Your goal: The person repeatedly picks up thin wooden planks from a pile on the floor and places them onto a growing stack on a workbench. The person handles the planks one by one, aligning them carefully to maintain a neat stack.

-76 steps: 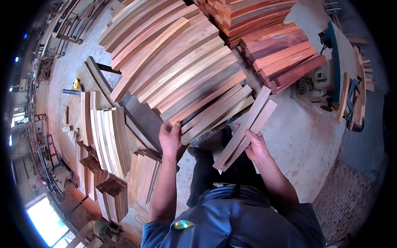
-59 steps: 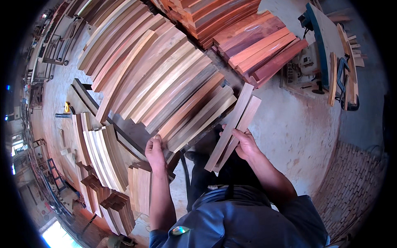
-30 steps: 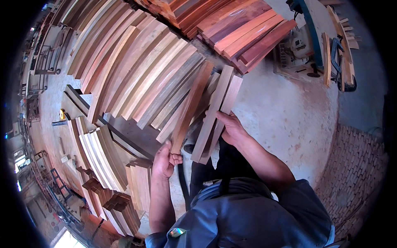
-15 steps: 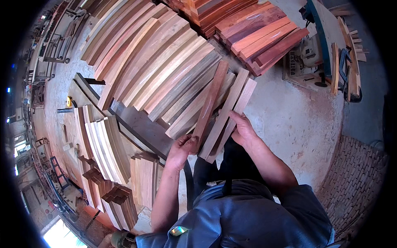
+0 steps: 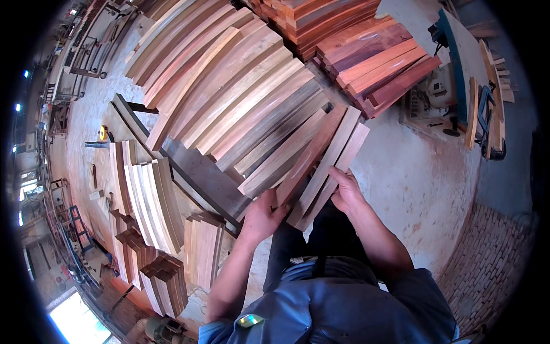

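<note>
My left hand [image 5: 263, 218] is closed around the near end of a reddish-brown wooden strip [image 5: 314, 153], which slants away to the right along the edge of the stack. Beside it, my right hand [image 5: 347, 192] grips two paler wooden strips from their right side. One is a brown strip [image 5: 327, 163]; the other is a pinkish strip [image 5: 350, 150] lying against its right side with a narrow gap. All three point away from my body, above my legs. Fingers under the strips are partly hidden.
Curved wooden boards [image 5: 229, 92] lie in a large row in front, on a dark-edged bench [image 5: 200, 166]. Redder boards [image 5: 378, 57] are stacked at the far right. Pale pieces [image 5: 152, 200] stand at the left, and a blue-edged machine table [image 5: 458, 63] is farther right.
The reddish-brown strip has tilted further right, closer to the two paler strips. Both hands keep their holds. The whole view has shifted slightly.
</note>
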A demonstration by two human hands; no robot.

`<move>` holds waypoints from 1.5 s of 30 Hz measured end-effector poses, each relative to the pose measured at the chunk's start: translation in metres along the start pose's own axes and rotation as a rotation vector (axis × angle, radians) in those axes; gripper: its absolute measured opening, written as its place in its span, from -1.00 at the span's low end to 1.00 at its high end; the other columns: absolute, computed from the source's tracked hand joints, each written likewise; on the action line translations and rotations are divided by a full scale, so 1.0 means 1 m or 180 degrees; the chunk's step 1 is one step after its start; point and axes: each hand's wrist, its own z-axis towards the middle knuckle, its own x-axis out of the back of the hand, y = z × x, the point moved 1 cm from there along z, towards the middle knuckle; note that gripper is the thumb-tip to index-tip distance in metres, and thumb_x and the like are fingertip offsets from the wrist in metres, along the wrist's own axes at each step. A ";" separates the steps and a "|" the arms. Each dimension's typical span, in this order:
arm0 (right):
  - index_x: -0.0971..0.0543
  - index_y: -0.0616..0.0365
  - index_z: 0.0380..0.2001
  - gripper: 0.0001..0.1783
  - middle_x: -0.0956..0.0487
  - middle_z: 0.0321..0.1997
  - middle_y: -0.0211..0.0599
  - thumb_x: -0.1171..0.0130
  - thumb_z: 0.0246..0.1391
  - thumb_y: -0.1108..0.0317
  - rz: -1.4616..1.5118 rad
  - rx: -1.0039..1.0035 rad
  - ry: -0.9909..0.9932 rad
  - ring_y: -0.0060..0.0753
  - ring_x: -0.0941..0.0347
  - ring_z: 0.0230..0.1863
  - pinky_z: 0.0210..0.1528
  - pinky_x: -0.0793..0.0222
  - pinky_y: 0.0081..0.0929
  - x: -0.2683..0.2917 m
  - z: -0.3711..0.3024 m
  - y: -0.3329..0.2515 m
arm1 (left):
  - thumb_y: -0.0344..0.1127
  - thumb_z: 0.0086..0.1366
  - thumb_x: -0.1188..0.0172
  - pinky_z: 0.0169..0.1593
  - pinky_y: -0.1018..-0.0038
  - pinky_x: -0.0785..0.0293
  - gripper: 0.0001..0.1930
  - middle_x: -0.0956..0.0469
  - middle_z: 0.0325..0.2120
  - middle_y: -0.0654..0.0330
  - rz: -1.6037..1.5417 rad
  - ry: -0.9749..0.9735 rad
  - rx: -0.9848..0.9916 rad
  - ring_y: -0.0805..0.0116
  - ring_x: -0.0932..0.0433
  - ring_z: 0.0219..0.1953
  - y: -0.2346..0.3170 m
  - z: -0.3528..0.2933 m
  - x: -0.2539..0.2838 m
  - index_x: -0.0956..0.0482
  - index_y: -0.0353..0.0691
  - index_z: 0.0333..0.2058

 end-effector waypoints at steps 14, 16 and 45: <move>-0.45 0.08 0.10 -0.59 -0.60 0.03 -0.27 -0.23 0.18 0.35 -0.0087 0.0080 0.0039 -0.34 -0.48 0.10 0.24 -0.36 -0.25 -0.040 0.006 -0.002 | -0.46 0.16 -0.30 -0.10 0.47 -0.47 -0.60 -0.57 -0.31 0.16 -0.1018 0.0669 -0.0167 0.43 -0.53 -0.22 -0.037 -0.019 0.034 -0.52 -0.27 0.01; -0.44 0.05 0.09 -0.59 -0.58 0.03 -0.32 -0.23 0.18 0.38 0.0030 0.0168 -0.0013 -0.39 -0.47 0.09 0.22 -0.36 -0.26 -0.043 0.012 0.002 | -0.47 0.17 -0.29 -0.08 0.49 -0.45 -0.60 -0.57 -0.30 0.20 -0.1019 0.0732 -0.0098 0.44 -0.52 -0.21 -0.021 -0.023 0.049 -0.51 -0.28 0.01; -0.47 0.01 0.07 -0.54 -0.57 0.07 -0.33 -0.30 0.11 0.26 0.0512 -0.0243 0.0312 -0.27 -0.46 0.11 0.24 -0.32 -0.13 0.015 0.007 0.049 | -0.38 0.01 -0.36 -0.05 0.18 -0.48 -0.54 -0.57 -0.23 -0.07 0.0308 0.0776 -0.0634 -0.09 -0.53 -0.12 -0.059 0.014 0.016 -0.53 -0.30 -0.06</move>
